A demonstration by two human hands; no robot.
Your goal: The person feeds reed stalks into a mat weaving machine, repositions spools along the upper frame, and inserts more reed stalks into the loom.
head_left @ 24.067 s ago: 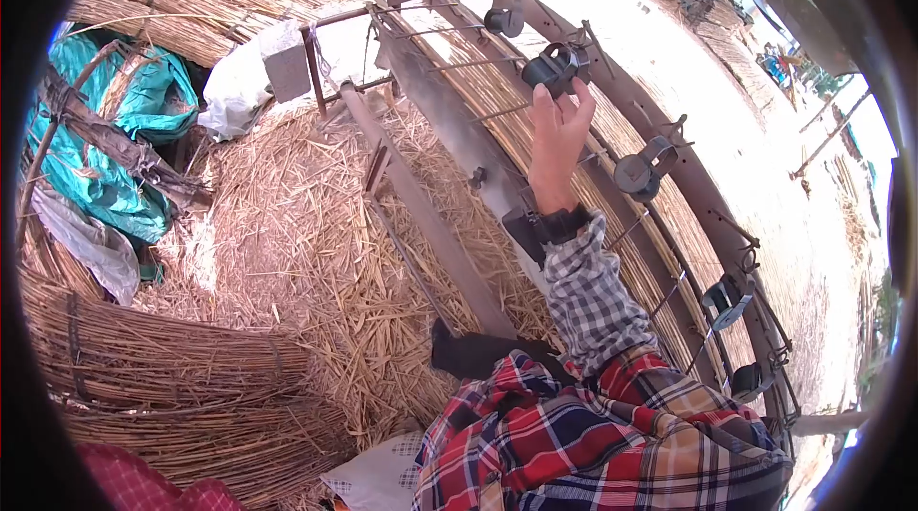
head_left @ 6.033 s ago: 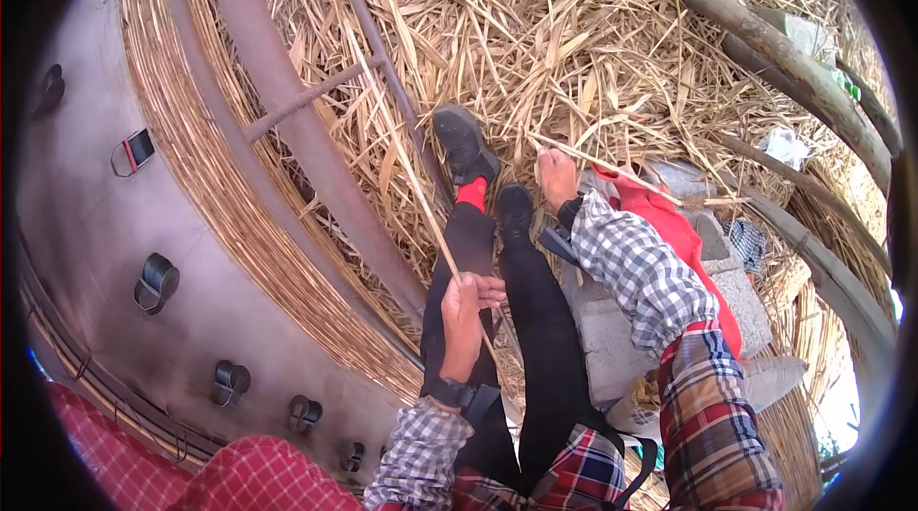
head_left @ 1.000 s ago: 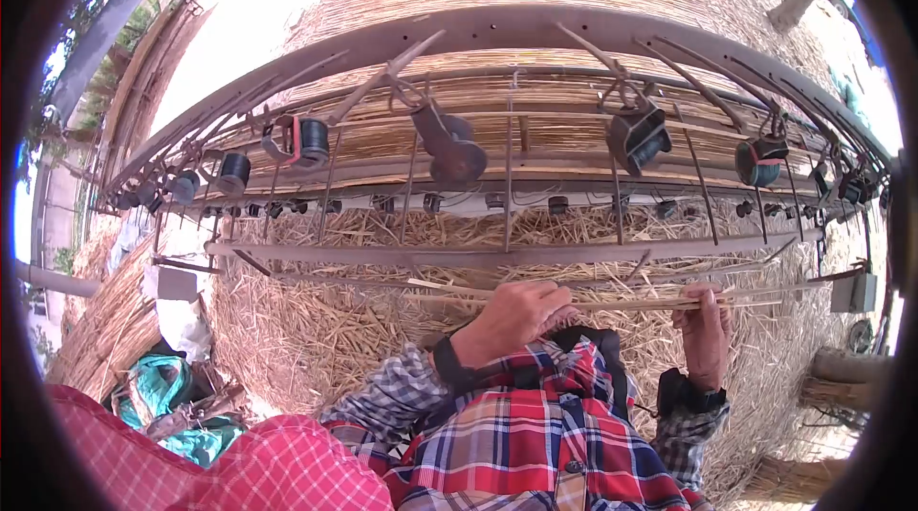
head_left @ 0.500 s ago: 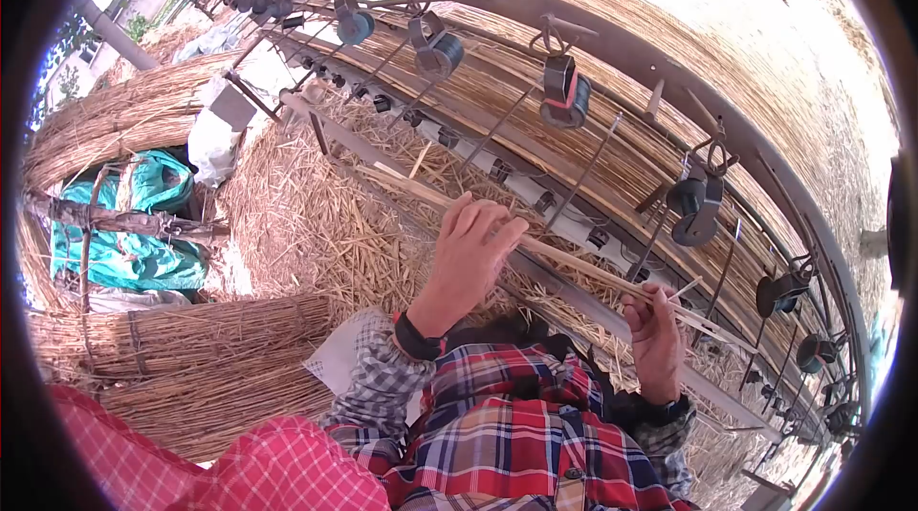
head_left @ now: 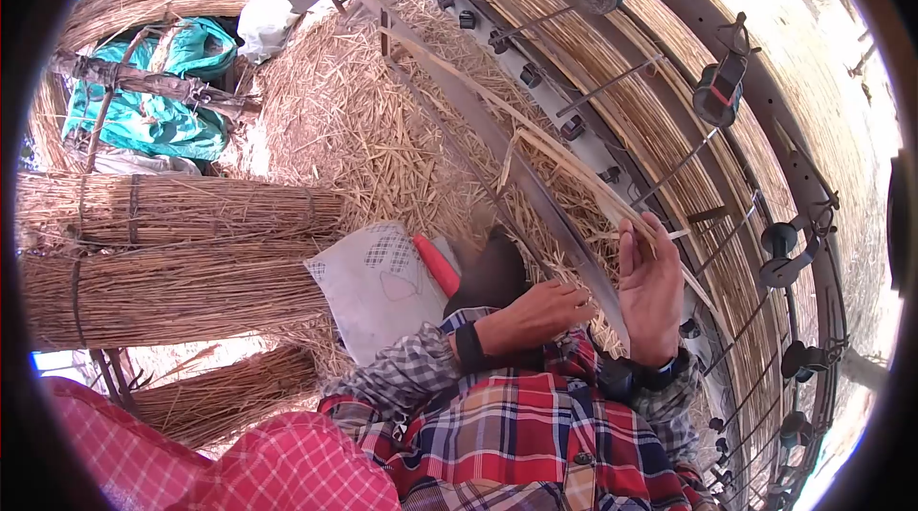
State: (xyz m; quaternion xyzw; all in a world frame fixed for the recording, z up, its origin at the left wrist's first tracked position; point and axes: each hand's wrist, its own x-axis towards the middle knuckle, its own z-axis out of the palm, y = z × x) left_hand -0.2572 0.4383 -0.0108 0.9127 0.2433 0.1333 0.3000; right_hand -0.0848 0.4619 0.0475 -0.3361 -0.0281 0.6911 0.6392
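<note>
A thin bunch of reed stalks (head_left: pixel 535 136) lies slanting along the metal rail of a long frame. My right hand (head_left: pixel 652 296) is closed around its near end, palm turned up, with thumb and fingers on the stalks. One short pale piece sticks out beside the fingertips. Low over my lap is my left hand (head_left: pixel 540 320), its fingers curled together near the metal rail (head_left: pixel 564 229). Whatever may be between those fingers is hidden. The wire spools (head_left: pixel 719 92) hang from the frame's curved bar beyond my right hand.
A woven reed mat (head_left: pixel 622 100) stretches across the frame, with thin rods crossing above it. Loose straw (head_left: pixel 373 129) covers the ground. Tied reed bundles (head_left: pixel 191 282) lie at the left, near teal sheeting (head_left: pixel 153 124). A pale cloth (head_left: pixel 373 282) lies beside my knee.
My left hand has let go of the stalks and come down to my lap. My right hand stays on the stalks. The view has swung to the left and down.
</note>
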